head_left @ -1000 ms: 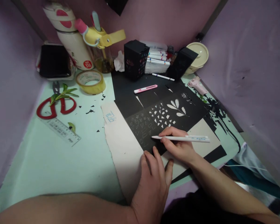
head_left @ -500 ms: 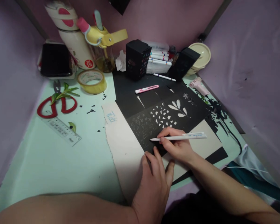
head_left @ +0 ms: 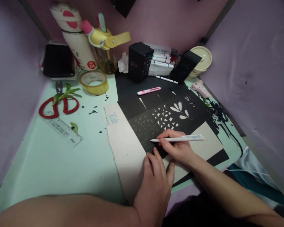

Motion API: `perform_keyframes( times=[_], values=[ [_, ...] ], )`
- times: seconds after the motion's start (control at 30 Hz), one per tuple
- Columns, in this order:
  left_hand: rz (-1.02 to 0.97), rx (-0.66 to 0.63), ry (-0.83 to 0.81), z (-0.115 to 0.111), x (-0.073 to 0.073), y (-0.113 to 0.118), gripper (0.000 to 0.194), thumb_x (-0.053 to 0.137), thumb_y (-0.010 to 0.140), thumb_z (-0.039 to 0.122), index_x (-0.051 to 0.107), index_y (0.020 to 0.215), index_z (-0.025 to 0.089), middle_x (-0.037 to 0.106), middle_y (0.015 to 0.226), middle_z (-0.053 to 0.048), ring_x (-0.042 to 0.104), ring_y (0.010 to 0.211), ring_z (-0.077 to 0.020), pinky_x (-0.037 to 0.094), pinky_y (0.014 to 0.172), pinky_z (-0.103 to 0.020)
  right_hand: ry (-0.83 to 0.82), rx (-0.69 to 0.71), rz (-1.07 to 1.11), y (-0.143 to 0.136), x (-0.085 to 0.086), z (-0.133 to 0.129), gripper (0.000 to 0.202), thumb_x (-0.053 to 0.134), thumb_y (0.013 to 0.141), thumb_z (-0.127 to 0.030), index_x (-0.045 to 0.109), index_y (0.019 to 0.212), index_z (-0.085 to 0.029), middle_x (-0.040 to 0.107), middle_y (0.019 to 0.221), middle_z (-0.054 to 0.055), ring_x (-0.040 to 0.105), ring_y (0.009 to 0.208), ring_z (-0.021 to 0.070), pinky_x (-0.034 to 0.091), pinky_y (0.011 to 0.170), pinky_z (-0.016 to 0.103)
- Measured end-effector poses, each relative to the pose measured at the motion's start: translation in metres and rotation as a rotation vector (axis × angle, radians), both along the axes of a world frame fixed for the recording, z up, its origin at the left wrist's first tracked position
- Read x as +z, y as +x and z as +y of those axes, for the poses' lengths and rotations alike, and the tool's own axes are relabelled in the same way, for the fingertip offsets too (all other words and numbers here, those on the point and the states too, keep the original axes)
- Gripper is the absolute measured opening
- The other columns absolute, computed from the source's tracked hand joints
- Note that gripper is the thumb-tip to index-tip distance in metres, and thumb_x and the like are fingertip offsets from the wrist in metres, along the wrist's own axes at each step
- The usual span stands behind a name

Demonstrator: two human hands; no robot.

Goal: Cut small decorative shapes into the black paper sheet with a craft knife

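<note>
In my right hand [head_left: 176, 147] is a slim white pen [head_left: 180, 138], its tip at the black paper [head_left: 139, 110] among small outlined stars, triangles and other shapes. Beside these outlines the paper has cut-out bits and a leaf-sprig shape, with pale showing through. My left hand [head_left: 156, 173] lies with fingers spread at the black paper's lower edge, fingertips pressing it. Under the paper is a torn-edged white sheet [head_left: 123, 142] with blue writing near its top. A pink craft knife [head_left: 149, 91] rests on the black paper farther back.
Red-handled scissors [head_left: 49, 108], a clear ruler [head_left: 63, 132] and a tape roll [head_left: 94, 83] lie at left. Behind stand a white bottle [head_left: 79, 47], a yellow-lidded bottle [head_left: 106, 58], a black box [head_left: 140, 61] and white markers [head_left: 161, 67]. Black scraps [head_left: 219, 113] pile up at right.
My right hand and the pen have shifted slightly left over the outlined shapes. My left hand stays on the paper's edge; the view has tilted a little.
</note>
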State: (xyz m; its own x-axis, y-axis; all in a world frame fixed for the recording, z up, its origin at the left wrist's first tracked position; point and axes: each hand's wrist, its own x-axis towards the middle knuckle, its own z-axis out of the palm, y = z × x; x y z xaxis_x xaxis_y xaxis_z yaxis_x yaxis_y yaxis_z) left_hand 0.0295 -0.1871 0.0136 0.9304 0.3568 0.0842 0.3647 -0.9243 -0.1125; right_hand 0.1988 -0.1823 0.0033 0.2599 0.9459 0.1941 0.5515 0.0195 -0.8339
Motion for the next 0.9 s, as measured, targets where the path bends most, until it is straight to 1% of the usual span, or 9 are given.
perform_keyframes(
  times=[0.1, 0.23, 0.43, 0.63, 0.9],
  values=[
    [0.015, 0.002, 0.007, 0.0, 0.0014, -0.0001, 0.053, 0.063, 0.086, 0.057, 0.059, 0.134, 0.037, 0.066, 0.127, -0.017, 0.064, 0.111, -0.0339, 0.047, 0.096, -0.045, -0.01, -0.003, -0.008, -0.0002, 0.0004, 0.0001, 0.013, 0.057, 0.085, -0.018, 0.069, 0.079, -0.018, 0.069, 0.064, 0.0, 0.062, 0.054, 0.0129, 0.045, 0.05, 0.024],
    [0.036, -0.013, 0.013, -0.0007, 0.0009, -0.002, 0.056, 0.063, 0.086, 0.058, 0.057, 0.137, 0.035, 0.066, 0.128, -0.016, 0.063, 0.113, -0.0336, 0.047, 0.097, -0.046, -0.008, 0.012, -0.013, 0.0005, 0.0008, -0.0008, 0.013, 0.057, 0.085, -0.018, 0.068, 0.078, -0.019, 0.069, 0.065, 0.0, 0.061, 0.055, 0.0124, 0.046, 0.052, 0.024],
    [0.046, -0.023, 0.013, -0.0001, -0.0015, -0.0031, 0.061, 0.063, 0.085, 0.061, 0.055, 0.139, 0.033, 0.065, 0.129, -0.017, 0.063, 0.113, -0.034, 0.046, 0.097, -0.047, 0.012, 0.019, 0.01, 0.0025, -0.0027, -0.0024, 0.014, 0.055, 0.08, -0.013, 0.064, 0.071, -0.019, 0.065, 0.061, -0.002, 0.055, 0.052, 0.0106, 0.042, 0.05, 0.023],
    [0.04, -0.022, 0.016, 0.0004, -0.0014, -0.0017, 0.06, 0.063, 0.084, 0.061, 0.056, 0.138, 0.034, 0.065, 0.129, -0.017, 0.064, 0.112, -0.0341, 0.047, 0.096, -0.047, 0.004, -0.022, 0.025, 0.0018, -0.0037, -0.0036, 0.013, 0.057, 0.083, -0.016, 0.067, 0.075, -0.019, 0.067, 0.061, -0.001, 0.058, 0.052, 0.0116, 0.043, 0.049, 0.023],
    [0.026, -0.005, 0.014, -0.0005, -0.0008, -0.0002, 0.056, 0.063, 0.085, 0.058, 0.058, 0.135, 0.035, 0.067, 0.127, -0.015, 0.065, 0.111, -0.0328, 0.047, 0.096, -0.046, -0.013, -0.022, 0.008, -0.0004, -0.0005, -0.0018, 0.012, 0.059, 0.085, -0.019, 0.07, 0.079, -0.019, 0.07, 0.065, 0.001, 0.062, 0.055, 0.0126, 0.046, 0.051, 0.023]
  ],
)
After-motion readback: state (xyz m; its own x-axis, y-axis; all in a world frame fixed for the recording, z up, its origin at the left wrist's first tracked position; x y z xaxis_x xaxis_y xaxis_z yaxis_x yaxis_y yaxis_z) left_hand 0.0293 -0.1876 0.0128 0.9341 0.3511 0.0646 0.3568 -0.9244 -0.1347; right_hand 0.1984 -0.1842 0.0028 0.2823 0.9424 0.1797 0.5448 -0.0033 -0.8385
